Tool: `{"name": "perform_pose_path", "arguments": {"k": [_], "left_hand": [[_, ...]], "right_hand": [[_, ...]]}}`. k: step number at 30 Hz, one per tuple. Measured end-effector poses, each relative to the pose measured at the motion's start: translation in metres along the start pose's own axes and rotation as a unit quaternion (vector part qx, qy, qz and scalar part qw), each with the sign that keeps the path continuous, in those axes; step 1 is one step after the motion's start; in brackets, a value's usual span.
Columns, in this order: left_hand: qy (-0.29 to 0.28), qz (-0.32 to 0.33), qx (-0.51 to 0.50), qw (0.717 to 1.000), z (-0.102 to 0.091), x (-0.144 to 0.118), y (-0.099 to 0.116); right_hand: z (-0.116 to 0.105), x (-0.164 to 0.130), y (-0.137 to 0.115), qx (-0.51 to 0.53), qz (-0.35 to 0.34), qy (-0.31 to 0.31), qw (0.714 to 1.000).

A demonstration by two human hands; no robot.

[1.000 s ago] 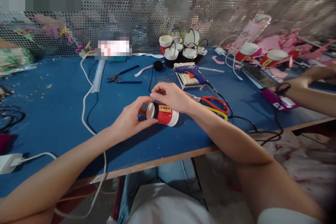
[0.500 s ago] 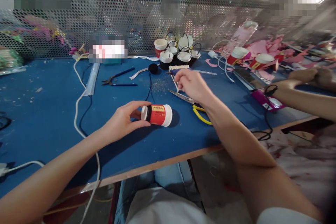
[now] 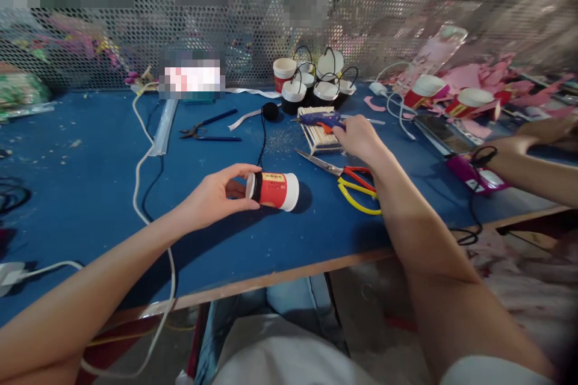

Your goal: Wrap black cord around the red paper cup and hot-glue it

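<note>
My left hand is closed around the base end of a red-and-white paper cup. The cup lies on its side, its wide rim pointing right, with a black band of cord wound near its base. That cord runs back to a small black cord ball. My right hand is closed at the handle of a blue glue gun with an orange trigger. The gun rests on a small rack of pale sticks, nozzle to the left. Scissors with red and yellow handles lie below my right hand.
Several cups with black cord handles stand at the back. Blue-handled pliers lie left of the cord ball. A white cable crosses the table on the left. At right are a phone, pink scraps and another person's arm.
My right hand has moved right, from above the glue gun to its handle, uncovering the gun and stick rack. My left hand keeps the cup in place. The view has shifted slightly.
</note>
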State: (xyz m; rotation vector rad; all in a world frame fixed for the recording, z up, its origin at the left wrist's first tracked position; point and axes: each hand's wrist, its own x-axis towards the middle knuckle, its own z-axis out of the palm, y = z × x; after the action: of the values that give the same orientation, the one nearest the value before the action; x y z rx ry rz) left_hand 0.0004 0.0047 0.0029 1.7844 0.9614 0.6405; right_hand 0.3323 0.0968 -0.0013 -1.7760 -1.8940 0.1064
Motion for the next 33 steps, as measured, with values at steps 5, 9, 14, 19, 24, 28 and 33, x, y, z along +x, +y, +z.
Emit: {"name": "perform_pose_path", "arguments": {"k": [5, 9, 14, 19, 24, 28, 33], "left_hand": [[0.007, 0.004, -0.003, 1.0, 0.0, 0.0, -0.001], [0.014, 0.008, -0.001, 1.0, 0.0, 0.001, -0.002], [0.015, 0.003, 0.0, 1.0, -0.003, 0.002, -0.005], [0.016, -0.005, -0.003, 1.0, -0.006, 0.003, -0.005], [0.02, -0.018, -0.032, 0.999, -0.01, 0.004, -0.003], [0.025, -0.028, -0.016, 0.999, -0.014, 0.006, -0.004], [0.024, -0.05, -0.012, 0.998, -0.015, 0.008, -0.005]], "right_hand": [[0.0, -0.005, -0.016, -0.094, 0.078, 0.024, 0.992], [-0.003, -0.006, -0.018, -0.047, 0.114, 0.051, 0.991], [-0.016, -0.014, -0.031, 0.162, 0.094, 0.063, 0.98], [-0.042, -0.044, -0.073, 0.249, 0.051, -0.041, 0.966], [-0.039, -0.076, -0.102, 0.282, 0.004, -0.113, 0.953], [-0.026, -0.091, -0.103, 0.219, -0.061, -0.103, 0.968], [-0.031, -0.094, -0.105, 0.118, -0.201, -0.088, 0.968]]}}
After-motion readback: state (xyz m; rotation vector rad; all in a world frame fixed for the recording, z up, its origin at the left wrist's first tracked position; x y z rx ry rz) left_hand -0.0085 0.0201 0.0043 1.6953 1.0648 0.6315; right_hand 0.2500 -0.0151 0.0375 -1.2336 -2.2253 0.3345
